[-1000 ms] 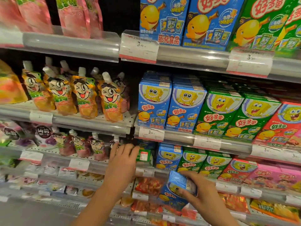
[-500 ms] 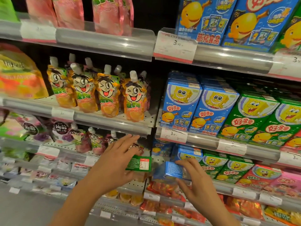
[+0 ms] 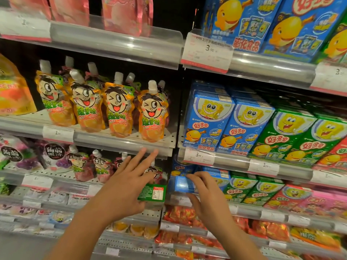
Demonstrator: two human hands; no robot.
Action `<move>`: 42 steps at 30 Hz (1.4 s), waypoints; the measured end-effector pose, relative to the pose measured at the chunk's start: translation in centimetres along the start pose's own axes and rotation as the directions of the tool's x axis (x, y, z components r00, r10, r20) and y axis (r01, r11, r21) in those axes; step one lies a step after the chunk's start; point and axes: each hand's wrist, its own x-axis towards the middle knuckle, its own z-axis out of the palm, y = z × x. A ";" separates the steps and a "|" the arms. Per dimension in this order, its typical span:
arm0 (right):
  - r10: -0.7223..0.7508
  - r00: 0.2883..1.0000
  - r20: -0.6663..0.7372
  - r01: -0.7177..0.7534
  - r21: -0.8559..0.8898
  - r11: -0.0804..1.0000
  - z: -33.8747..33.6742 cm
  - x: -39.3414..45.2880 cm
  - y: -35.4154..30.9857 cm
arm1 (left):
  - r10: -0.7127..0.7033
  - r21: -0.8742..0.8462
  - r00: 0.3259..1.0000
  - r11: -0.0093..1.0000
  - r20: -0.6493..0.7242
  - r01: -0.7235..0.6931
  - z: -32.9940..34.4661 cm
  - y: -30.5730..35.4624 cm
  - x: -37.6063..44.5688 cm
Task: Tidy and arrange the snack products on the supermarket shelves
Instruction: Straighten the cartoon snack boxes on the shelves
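I count four orange juice pouches (image 3: 116, 109) in the front row, with more hiding behind them that I can't count. On the shelf by them stand two blue boxes (image 3: 228, 121) and two green boxes (image 3: 302, 139) in front. I hold one green box (image 3: 153, 192) in my left hand (image 3: 122, 186) and one blue box (image 3: 181, 184) in my right hand (image 3: 206, 192).

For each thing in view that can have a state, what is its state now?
left hand: holds the green box, fingers spread
green box: held, lying flat
right hand: fingers on the blue box
blue box: tilted at the shelf front
orange pouches: upright, in a row
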 end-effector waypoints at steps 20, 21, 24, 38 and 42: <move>-0.026 0.998 -0.052 0.006 -0.360 0.933 1.5 4.1 1.2 | -0.065 -0.092 0.997 0.994 -0.032 0.062 0.7 -0.1 0.3; -0.023 0.999 -0.038 0.007 -0.369 0.929 1.4 4.2 1.2 | -0.067 -0.096 0.997 0.993 -0.029 0.064 0.7 0.0 0.3; -0.003 1.000 0.005 0.005 -0.401 0.916 1.2 4.9 1.3 | -0.068 -0.100 0.997 0.993 -0.033 0.065 0.5 0.1 0.3; -0.101 0.995 0.012 0.101 -0.279 0.955 -0.3 2.2 2.3 | -0.132 -0.162 0.990 0.977 0.044 0.137 -1.2 1.6 0.4; -0.185 0.979 -0.083 0.188 0.026 0.982 -2.5 -1.3 1.8 | -0.143 -0.166 0.989 0.975 0.029 0.146 -1.8 2.9 0.9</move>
